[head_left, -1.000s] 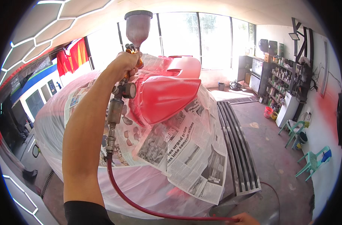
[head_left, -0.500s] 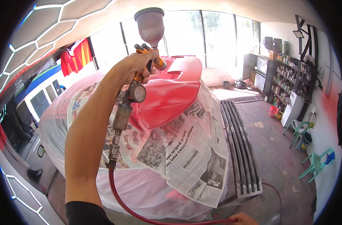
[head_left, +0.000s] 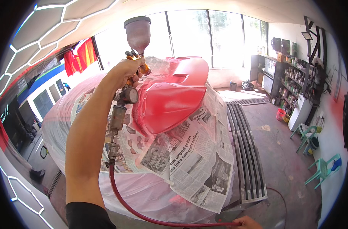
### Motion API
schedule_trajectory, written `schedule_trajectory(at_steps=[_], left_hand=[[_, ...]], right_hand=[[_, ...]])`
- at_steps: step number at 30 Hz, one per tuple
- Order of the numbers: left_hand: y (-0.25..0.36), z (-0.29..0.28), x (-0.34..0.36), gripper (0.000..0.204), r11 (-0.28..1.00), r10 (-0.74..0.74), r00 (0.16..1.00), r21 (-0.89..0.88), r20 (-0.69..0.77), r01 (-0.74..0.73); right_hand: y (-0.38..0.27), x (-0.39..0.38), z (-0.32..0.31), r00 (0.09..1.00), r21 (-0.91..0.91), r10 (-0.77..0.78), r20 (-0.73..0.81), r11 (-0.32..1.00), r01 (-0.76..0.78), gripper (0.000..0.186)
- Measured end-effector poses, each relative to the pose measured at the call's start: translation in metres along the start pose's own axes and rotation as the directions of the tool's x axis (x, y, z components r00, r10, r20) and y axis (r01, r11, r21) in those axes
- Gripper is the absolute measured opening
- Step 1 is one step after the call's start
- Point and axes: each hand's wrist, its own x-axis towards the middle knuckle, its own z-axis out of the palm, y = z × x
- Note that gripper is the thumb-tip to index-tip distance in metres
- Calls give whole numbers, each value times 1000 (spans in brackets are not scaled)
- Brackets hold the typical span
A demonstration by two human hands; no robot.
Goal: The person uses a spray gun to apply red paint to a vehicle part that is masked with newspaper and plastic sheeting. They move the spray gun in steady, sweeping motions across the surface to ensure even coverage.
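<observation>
orange spray gun (head_left: 145,69) inside curled left fingers (head_left: 135,78), greyish cup (head_left: 138,35) above them

I've got the spray gun (head_left: 138,34) left of the panel (head_left: 172,103), hose (head_left: 174,224) sweeping across my near side. Newspaper (head_left: 198,168) lies over sheeting (head_left: 151,192) before the panel; right, slats (head_left: 247,152), then chairs (head_left: 323,170); far right, shelves (head_left: 292,82); far behind, windows (head_left: 189,34).

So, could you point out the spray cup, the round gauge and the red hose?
Spray cup (head_left: 138,35): head view, middle of its side.
Round gauge (head_left: 132,95): head view, its dial face.
Red hose (head_left: 143,218): head view, its lower bend.
</observation>
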Motion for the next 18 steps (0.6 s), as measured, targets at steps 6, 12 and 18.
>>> schedule_trajectory(at_steps=[6,12,18], left_hand=[[0,-6,-3,47,999,-28,995,28,-97,30],[2,0,-7,50,999,-3,998,46,-67,6],[12,20,-17,47,998,28,999,58,-38,-26]], right_hand=[[-16,-1,-5,996,24,90,26,996,-91,19],[-30,1,-7,996,7,86,34,996,-87,24],[-20,3,-4,995,23,97,10,995,-97,27]])
